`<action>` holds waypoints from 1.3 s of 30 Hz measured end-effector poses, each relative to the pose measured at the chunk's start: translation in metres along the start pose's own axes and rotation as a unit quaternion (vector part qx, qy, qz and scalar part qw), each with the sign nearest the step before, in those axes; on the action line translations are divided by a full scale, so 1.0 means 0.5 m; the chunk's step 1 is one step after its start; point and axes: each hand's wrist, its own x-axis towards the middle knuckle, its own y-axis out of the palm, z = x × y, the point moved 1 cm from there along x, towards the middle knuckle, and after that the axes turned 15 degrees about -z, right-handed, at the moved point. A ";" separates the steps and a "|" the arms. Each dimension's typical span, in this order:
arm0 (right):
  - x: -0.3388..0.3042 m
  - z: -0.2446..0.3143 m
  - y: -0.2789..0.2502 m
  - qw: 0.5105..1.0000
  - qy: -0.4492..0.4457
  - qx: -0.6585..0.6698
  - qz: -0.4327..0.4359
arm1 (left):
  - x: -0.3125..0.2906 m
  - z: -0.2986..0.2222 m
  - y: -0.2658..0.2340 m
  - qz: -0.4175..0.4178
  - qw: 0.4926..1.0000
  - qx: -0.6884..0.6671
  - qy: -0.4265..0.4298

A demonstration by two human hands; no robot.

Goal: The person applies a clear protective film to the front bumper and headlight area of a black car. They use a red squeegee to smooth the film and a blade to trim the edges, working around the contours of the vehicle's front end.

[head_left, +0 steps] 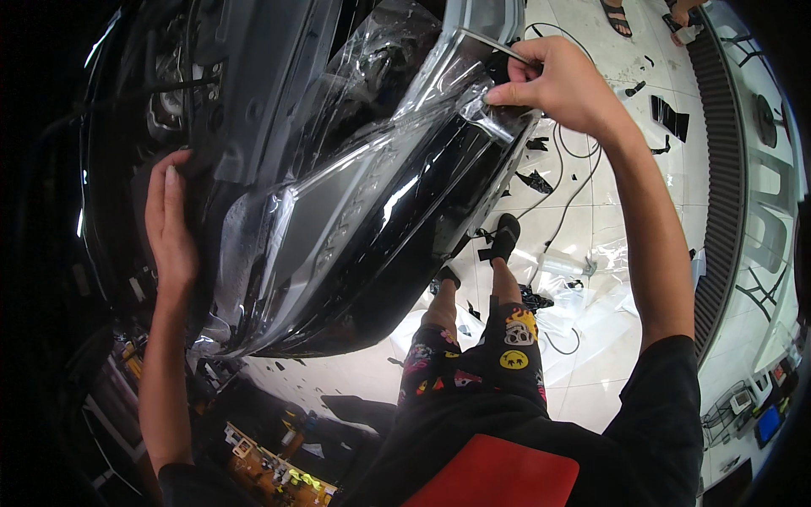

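A car's front corner fills the left and middle, with a glossy black bumper (pixel 397 220) and a headlight (pixel 312 220) under loose, wrinkled clear film (pixel 372 63). My right hand (pixel 562 89) is closed at the far right end of the bumper. Its thumb presses on a folded, shiny flap of the film, and a thin straight grey strip reaches from its fingers; whether that is a tool or an edge cannot be made out. My left hand (pixel 171 224) is open, fingers stretched out, beside the dark car body left of the headlight. Nothing shows in it.
Cut black scraps (pixel 669 117) and a dark cable (pixel 564 198) lie on the white tiled floor (pixel 608 169). Crumpled clear sheeting (pixel 608 266) spreads near my feet. A cluttered workbench (pixel 274 473) stands lower left. Another person's sandalled foot (pixel 618 17) shows at the top right.
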 end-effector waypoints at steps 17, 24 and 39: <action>0.098 -0.054 -0.040 0.989 0.104 0.058 0.093 | -0.004 -0.007 0.002 -0.014 1.000 -0.017 -0.016; 0.146 -0.218 -0.049 0.987 0.061 -0.026 -0.148 | -0.006 -0.014 -0.004 -0.013 0.999 -0.008 -0.037; -0.285 -0.449 0.051 0.849 0.251 -0.030 -0.464 | -0.008 -0.016 -0.013 -0.043 0.999 0.017 0.020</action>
